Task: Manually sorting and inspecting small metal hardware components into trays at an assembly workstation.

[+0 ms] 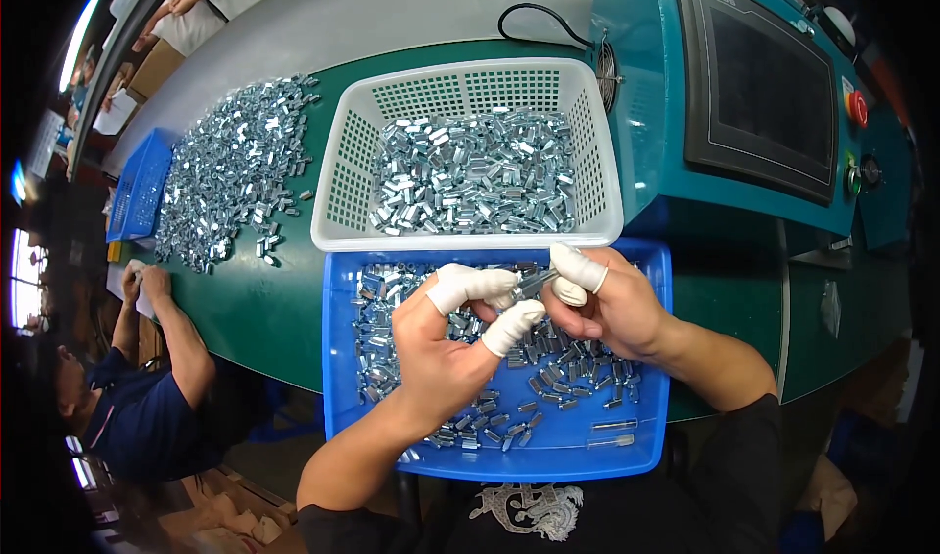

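My left hand (446, 334) and my right hand (617, 304) meet above the far part of a blue tray (587, 466). White finger cots cover several fingertips on both. Between them is a small shiny hex metal fitting (533, 284), pinched from the left by my left thumb and fingers and from the right by my right fingertips. Its ends are partly hidden by the cots. Many like metal fittings (573, 373) lie loose in the tray under my hands. Two slim rod-like pieces (612, 433) rest in the tray's near right corner.
Beyond the tray stands a white perforated basket (338, 201) holding many fittings. A large pile of fittings (230, 172) spreads left on the green table, beside a blue basket (137, 187). A teal machine (646, 113) with a dark screen stands right. Another person (137, 397) sits at left.
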`<state>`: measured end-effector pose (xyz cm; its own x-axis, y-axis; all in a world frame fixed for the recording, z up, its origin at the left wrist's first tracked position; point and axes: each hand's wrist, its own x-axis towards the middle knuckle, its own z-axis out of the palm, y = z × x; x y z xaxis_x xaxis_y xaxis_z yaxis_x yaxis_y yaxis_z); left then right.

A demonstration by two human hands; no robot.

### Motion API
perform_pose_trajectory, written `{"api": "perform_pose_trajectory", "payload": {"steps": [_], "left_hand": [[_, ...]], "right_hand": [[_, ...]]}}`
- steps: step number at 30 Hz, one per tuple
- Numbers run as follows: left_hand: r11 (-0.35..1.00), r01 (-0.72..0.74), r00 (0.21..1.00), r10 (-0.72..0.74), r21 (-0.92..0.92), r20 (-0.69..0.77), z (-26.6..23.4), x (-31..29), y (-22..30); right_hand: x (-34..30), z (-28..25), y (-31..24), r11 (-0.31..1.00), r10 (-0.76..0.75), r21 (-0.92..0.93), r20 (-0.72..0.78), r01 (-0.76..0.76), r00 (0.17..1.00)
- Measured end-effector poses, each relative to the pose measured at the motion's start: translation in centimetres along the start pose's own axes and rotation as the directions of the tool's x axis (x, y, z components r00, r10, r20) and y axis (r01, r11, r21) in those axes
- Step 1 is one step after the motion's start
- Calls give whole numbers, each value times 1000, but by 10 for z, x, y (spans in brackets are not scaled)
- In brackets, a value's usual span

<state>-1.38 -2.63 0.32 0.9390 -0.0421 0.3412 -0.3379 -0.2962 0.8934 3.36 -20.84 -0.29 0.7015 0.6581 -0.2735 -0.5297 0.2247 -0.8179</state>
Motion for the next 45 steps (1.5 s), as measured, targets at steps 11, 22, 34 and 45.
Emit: {"api": "perform_pose_trajectory", "payload": {"steps": [11, 22, 34, 45], "left_hand": [[936, -304, 951, 309, 178, 3, 5, 7, 6], [978, -198, 980, 198, 69, 6, -1, 10, 1], [901, -6, 998, 35, 434, -60, -22, 21, -15], [515, -14, 937, -293, 857, 192, -6, 8, -29]], "right_hand": [[2, -8, -1, 940, 310, 81, 206, -332, 928], [4, -5, 1, 978, 193, 66, 83, -198, 978], [1, -3, 0, 993, -43, -110, -76, 34, 996], [1, -2, 3, 994, -49, -105, -58, 43, 997]]}}
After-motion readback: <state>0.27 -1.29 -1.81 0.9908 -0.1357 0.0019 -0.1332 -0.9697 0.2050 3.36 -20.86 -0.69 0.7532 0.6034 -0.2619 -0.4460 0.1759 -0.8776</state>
